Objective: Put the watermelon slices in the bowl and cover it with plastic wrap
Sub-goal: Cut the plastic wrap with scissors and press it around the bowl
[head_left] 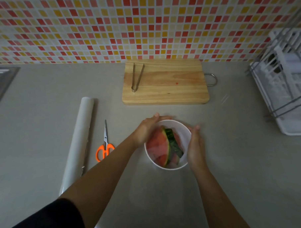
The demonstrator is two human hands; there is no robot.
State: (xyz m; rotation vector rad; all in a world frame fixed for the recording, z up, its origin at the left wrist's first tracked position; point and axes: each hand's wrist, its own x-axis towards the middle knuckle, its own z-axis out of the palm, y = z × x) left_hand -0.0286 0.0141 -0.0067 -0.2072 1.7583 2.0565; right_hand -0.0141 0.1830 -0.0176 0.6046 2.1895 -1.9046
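Left of the bowl [180,128], scissors [105,147] and plastic-wrap roll [78,142].

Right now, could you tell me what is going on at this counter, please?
A person is covering a white bowl of watermelon slices. The left hand and right hand press against opposite sides of the bowl. A hazy clear film seems to lie over it, so the wrap looks to be at the smoothing-down stage. The plastic wrap roll and orange scissors lie to the left on the counter; tongs rest on the cutting board behind.
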